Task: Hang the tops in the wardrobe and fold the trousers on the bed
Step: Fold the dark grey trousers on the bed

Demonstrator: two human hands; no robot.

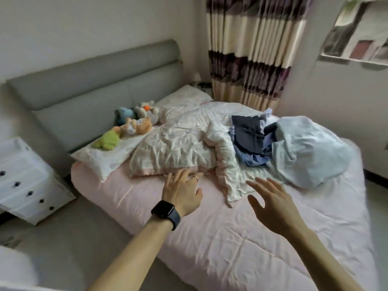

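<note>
- We saw the left hand (pixel 182 191) stretched out flat over the near side of the bed (pixel 231 248), its fingers straight and spread, holding nothing. Its fingertips reached the near edge of the crumpled quilt (pixel 178 145) — whether they touched it we could not tell.
- A dark watch (pixel 165 213) sat on that wrist, and a ring (pixel 196 178) on one finger.
- The right hand (pixel 273 201) was open as well, fingers fanned and empty, above the bed just beside the quilt's trailing corner.
- The pile of clothes (pixel 249 139) lay on the far right part of the bed, well beyond both hands — a dark blue piece on top, lighter blue cloth beneath it. We could not tell tops from trousers in the heap.
- The pile sat between the quilt on its left and a pale blue bundle (pixel 308 152) touching it on the right.
- Plush toys (pixel 130 127) lay on a pillow (pixel 100 160) against the grey headboard (pixel 88 89).
- A white chest of drawers (pixel 25 177) stood by the bed's left side, and a striped curtain (pixel 252 49) hung behind the far corner.
</note>
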